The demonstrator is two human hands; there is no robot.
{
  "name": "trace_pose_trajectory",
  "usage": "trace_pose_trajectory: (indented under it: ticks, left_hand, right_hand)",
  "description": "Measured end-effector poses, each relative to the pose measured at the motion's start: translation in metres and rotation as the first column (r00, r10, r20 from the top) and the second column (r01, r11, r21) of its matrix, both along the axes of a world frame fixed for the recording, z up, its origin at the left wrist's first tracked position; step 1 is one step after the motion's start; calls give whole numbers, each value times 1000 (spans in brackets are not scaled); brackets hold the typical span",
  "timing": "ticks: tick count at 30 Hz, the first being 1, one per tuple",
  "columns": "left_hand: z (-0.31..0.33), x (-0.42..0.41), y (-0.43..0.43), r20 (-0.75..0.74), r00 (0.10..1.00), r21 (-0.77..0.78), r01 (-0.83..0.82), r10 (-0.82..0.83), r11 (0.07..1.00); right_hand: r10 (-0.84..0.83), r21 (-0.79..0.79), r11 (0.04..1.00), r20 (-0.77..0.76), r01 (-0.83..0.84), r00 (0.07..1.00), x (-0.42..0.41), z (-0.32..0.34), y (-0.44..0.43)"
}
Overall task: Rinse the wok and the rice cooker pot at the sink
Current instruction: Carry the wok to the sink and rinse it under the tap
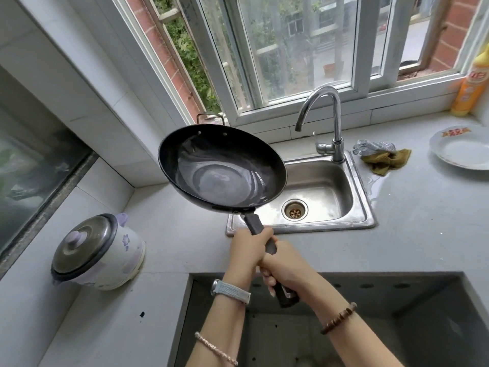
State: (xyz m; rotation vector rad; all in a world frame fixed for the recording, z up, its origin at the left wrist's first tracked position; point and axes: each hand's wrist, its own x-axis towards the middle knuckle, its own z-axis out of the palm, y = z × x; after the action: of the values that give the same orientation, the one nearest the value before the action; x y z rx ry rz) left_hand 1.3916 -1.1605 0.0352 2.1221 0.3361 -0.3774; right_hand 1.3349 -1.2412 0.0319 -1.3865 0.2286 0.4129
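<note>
Wok [222,168]: black, held in the air above the worktop [423,234], over the left end of the sink [354,181] and the surface beside it. It is tilted, with the inside turned toward the camera and the far rim higher than the near rim. The inner surface looks glossy. A small metal loop handle [210,117] stands at the far rim. The long dark handle [255,225] runs down toward the person.

Both bare hands are on the long handle. Left grip [248,250]: fingers wrapped round the handle just below the pan, with a watch on the wrist. Right grip [285,271]: clamped round the handle lower down, touching the left grip, with a bead bracelet on the wrist. The butt of the handle sticks out past the right grip.

Sink: 1 steel basin set into the worktop, wet, with the drain [294,210] near its front. Tap [336,120]: curved chrome spout at the back rim, outlet over the basin.

Rice cooker [98,252]: white with purple flowers, lid on, standing on the worktop at the left, well apart from the sink.

Right of the tap, a silvery mesh cloth [375,147] touches a mustard-yellow cloth [386,160], and a puddle [373,186] lies just in front of them. Further right there is 1 white plate [460,152] on the worktop. A yellow bottle [471,86] stands by the window at the far right.
</note>
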Motion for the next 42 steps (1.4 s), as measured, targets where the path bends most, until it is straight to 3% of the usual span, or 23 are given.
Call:
trace_pose_trajectory:
  ticks: [6,20,30,42]
  left_hand:
    - [-22,0,4,-106,993,-179,-77,59,981]
    - [-42,82,90,-195,973,-411,-198,127,890]
    - [-82,143,148,-306,941,-405,-269,148,874]
    - [-97,177,164,-336,934,-446,-273,123,852]
  right_hand:
    - [43,-199,979,-20,-46,999,7,-13,0]
    - [82,-412,906,-58,-99,995,102,-25,85]
    - [81,-365,923,-117,-119,990,163,-54,140]
    - [21,-350,934,-147,-72,989,193,-71,159]
